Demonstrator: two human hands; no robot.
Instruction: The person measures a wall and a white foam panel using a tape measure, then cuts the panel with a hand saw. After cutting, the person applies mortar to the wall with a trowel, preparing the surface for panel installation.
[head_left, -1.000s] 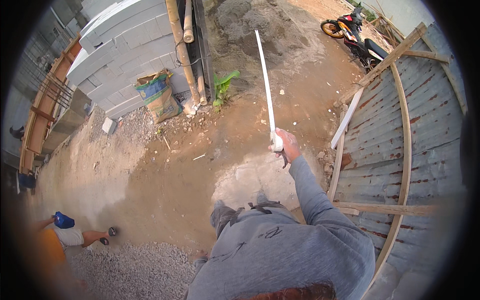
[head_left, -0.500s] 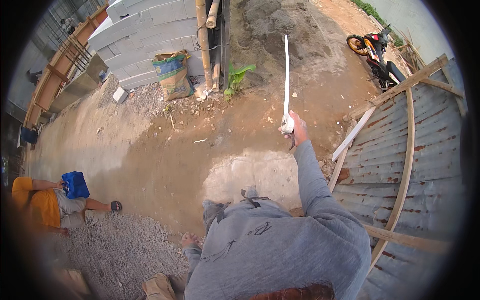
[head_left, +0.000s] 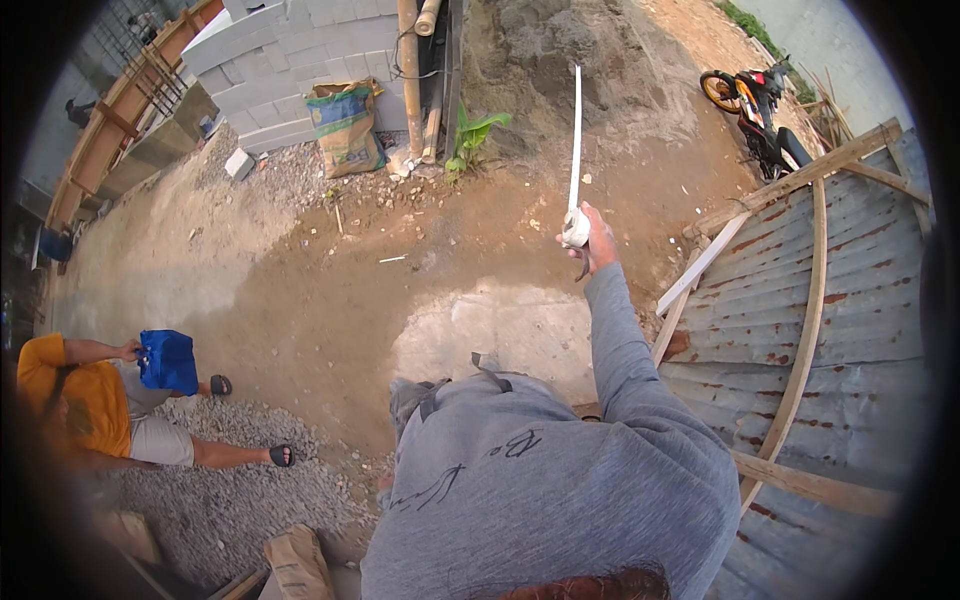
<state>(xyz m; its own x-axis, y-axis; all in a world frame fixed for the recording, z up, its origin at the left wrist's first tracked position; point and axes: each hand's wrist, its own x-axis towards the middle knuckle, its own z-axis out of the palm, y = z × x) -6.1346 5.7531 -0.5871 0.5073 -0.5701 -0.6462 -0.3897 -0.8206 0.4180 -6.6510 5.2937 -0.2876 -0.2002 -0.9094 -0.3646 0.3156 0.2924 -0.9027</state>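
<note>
My right hand (head_left: 600,240) is stretched out in front, its fingers wrapped round a white tape measure (head_left: 576,228). The tape's blade (head_left: 577,140) sticks out straight ahead, away from me, over the damp dirt. A dark strap hangs below the case. Of my left hand (head_left: 385,483) only a sliver shows beside the grey shirt at my left side; its fingers are hidden behind my body.
Grey blocks (head_left: 300,60) are stacked ahead left, with a sack (head_left: 345,130) and bamboo poles (head_left: 411,80) beside them. A motorcycle (head_left: 755,110) stands far right. Rusty corrugated sheets (head_left: 780,300) with wooden battens line my right. Left, a person in orange (head_left: 95,400) carries a blue bag (head_left: 168,361).
The person in orange has stepped, and a second leg now shows. My left hand has slipped mostly behind my body. My right hand still holds the extended tape, slightly shifted.
</note>
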